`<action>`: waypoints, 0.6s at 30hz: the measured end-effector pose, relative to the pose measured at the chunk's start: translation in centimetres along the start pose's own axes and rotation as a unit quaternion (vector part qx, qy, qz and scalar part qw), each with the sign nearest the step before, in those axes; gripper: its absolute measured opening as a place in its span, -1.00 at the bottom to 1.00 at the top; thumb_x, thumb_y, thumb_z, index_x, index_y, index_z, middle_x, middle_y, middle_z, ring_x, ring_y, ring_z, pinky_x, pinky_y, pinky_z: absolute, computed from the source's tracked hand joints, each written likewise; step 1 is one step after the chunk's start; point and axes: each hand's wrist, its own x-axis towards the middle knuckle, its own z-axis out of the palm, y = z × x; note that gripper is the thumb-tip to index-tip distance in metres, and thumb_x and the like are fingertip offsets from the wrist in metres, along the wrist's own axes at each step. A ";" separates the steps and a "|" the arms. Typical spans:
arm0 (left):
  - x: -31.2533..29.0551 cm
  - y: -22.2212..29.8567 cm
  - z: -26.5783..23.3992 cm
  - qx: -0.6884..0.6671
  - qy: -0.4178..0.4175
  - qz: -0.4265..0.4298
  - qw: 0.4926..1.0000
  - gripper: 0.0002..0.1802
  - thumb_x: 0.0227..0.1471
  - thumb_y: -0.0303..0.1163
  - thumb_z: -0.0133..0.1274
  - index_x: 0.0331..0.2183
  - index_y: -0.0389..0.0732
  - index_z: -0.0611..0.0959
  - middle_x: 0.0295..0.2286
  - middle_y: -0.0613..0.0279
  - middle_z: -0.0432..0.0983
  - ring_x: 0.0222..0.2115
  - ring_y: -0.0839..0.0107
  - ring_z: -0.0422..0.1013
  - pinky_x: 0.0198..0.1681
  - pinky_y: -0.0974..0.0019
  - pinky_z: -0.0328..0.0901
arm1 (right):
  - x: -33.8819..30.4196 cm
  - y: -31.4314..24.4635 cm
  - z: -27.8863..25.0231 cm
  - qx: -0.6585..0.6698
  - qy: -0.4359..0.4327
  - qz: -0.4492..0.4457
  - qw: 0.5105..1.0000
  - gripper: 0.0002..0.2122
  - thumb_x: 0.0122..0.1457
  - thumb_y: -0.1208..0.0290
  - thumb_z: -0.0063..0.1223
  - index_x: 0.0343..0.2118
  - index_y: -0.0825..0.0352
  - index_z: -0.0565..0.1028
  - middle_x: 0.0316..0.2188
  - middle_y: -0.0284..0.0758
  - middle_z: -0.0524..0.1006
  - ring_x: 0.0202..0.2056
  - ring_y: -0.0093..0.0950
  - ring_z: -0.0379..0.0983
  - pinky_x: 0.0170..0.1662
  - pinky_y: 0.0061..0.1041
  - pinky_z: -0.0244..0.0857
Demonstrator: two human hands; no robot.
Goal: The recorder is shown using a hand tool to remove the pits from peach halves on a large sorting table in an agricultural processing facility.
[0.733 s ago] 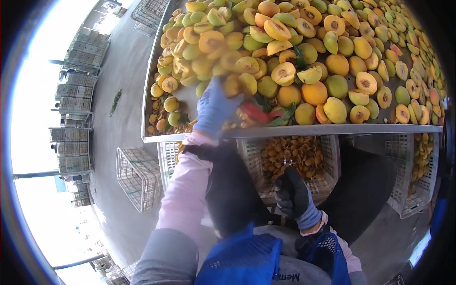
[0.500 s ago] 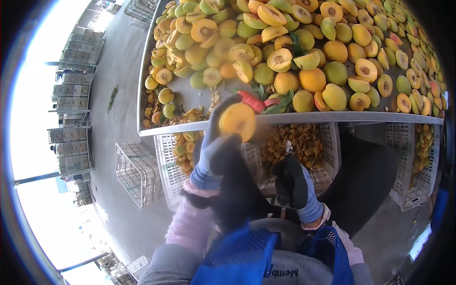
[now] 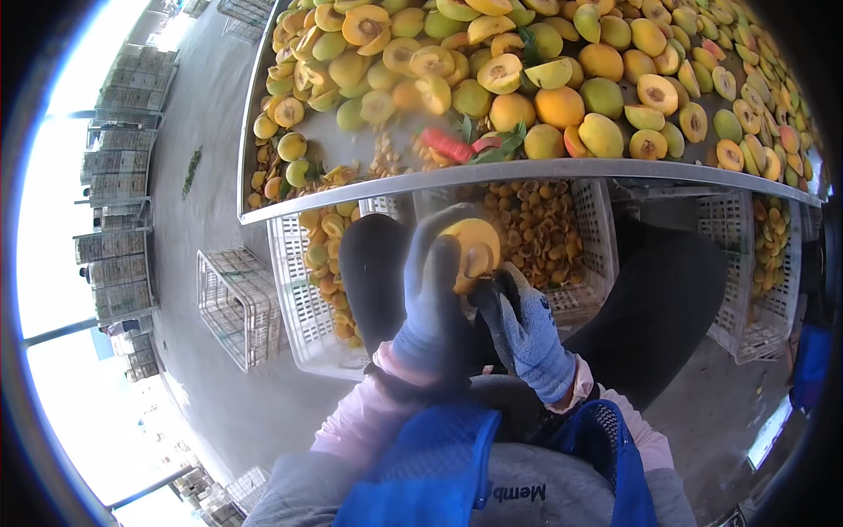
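Observation:
My left hand (image 3: 428, 285), in a blue and dark glove, holds a yellow peach half (image 3: 477, 237) over my lap. Its cut face is turned up, with a brownish hollow or stone in the middle. The gloved right hand (image 3: 529, 329) is closed and meets the fruit's lower right edge. A small metal-tipped tool showed in its fingers a moment ago; now its tip is hidden against the peach. Beyond both hands, halved and whole peaches (image 3: 559, 105) cover a metal table (image 3: 527, 172). A red object (image 3: 446, 145) lies near its edge among leaves.
Under the table edge stand a white crate (image 3: 303, 299) of peach pieces and another crate (image 3: 600, 228) with small brown-orange scraps. A third crate (image 3: 733, 307) is at the right. An overturned-looking wire-sided crate (image 3: 239, 307) sits on the floor at left, with stacked crates (image 3: 118, 237) farther off.
My left hand has drawn the peach half back from the table edge toward my lap. The right hand has risen to meet it. The view has shifted slightly.

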 end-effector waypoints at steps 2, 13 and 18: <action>-0.3 -0.1 0.2 0.052 0.004 0.060 0.997 -0.51 0.16 -0.12 -0.19 -0.08 -0.35 0.43 -0.22 0.10 0.42 -0.20 0.39 0.35 -0.11 0.34 0.25 | -0.3 0.6 0.1 0.015 -0.016 0.013 1.000 -0.73 0.18 0.41 -0.10 -0.11 0.44 0.32 -0.43 -0.04 0.47 -0.39 -0.10 0.46 -0.35 -0.34 0.30; -0.5 -0.8 0.5 0.084 -0.019 0.079 0.993 -0.67 0.08 -0.39 -0.11 -0.12 -0.35 0.45 -0.25 0.13 0.43 -0.27 0.44 0.36 -0.17 0.41 0.26 | -2.3 4.2 1.2 0.031 0.017 -0.013 0.999 -0.66 0.28 0.39 -0.23 0.04 0.48 0.26 -0.17 -0.20 0.44 -0.19 -0.50 0.38 -0.10 -0.56 0.27; 0.2 -2.0 -0.3 0.091 -0.041 0.061 0.993 -0.66 0.11 -0.32 -0.11 -0.13 -0.33 0.44 -0.28 0.14 0.43 -0.31 0.48 0.35 -0.21 0.44 0.26 | -2.5 5.0 0.5 -0.046 0.004 -0.054 0.997 -0.71 0.27 0.41 -0.21 -0.01 0.44 0.33 -0.22 -0.21 0.45 -0.19 -0.47 0.39 -0.09 -0.53 0.27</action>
